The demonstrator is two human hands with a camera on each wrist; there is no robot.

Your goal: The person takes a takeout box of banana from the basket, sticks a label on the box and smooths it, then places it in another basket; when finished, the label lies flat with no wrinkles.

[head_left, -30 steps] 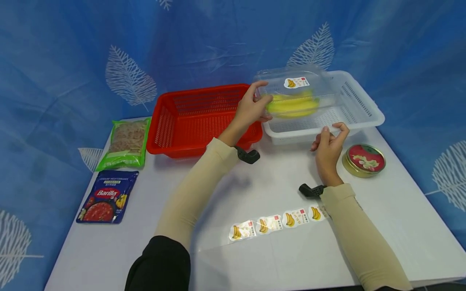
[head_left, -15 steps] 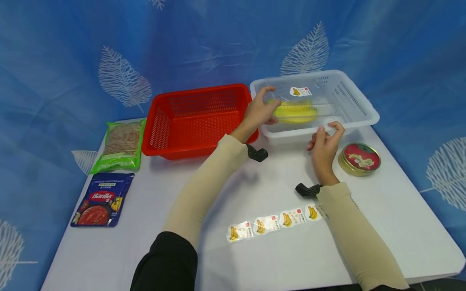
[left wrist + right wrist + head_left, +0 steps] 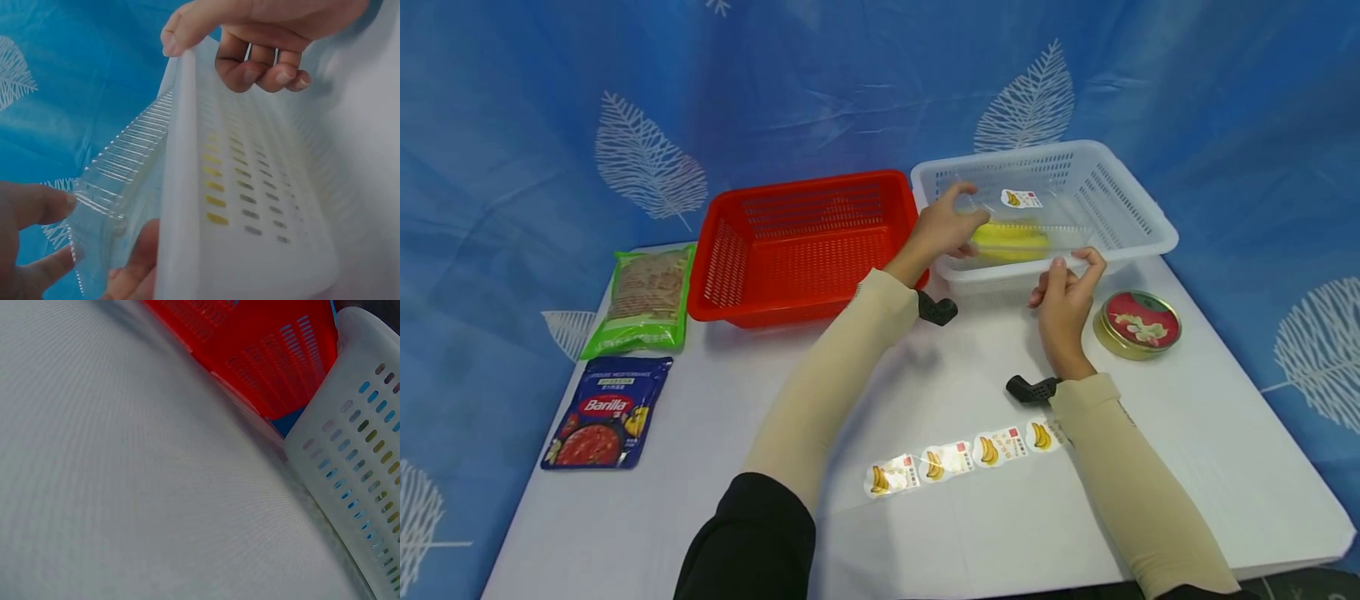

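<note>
The left hand (image 3: 942, 231) reaches over the near left corner of the white basket (image 3: 1138, 218), which stands at the far right of the tabletop (image 3: 700, 517), and its fingers and thumb are curled round the end of a clear plastic clamshell box (image 3: 1022, 218) that sits low inside the basket; a yellow banana (image 3: 1009, 238) shows through the box, and a banana sticker (image 3: 1021, 198) is on its lid. The right hand (image 3: 1063, 293) grips the basket's near rim, thumb on the inside and fingers curled under on the outside, as the left wrist view confirms. By the look of it, the step in hand is setting the box down inside the basket while the other hand steadies it; the next move likely calls for letting go of the box only once it rests flat on the basket floor, then lifting the hand clear of the rim without tipping the box. Whether the box already touches the floor cannot be told, since the basket's perforated wall blurs its lower edge. The right wrist view shows only tabletop, a bit of the white wall and the red basket (image 3: 808, 242) just beside it, no hand at all. Near the right edge lies a round tin (image 3: 1138, 323); a strip of banana stickers (image 3: 958, 461) lies toward the near edge, partly hidden under the right sleeve; two food pouches (image 3: 625, 354) lie along the left edge, their small print unreadable.
</note>
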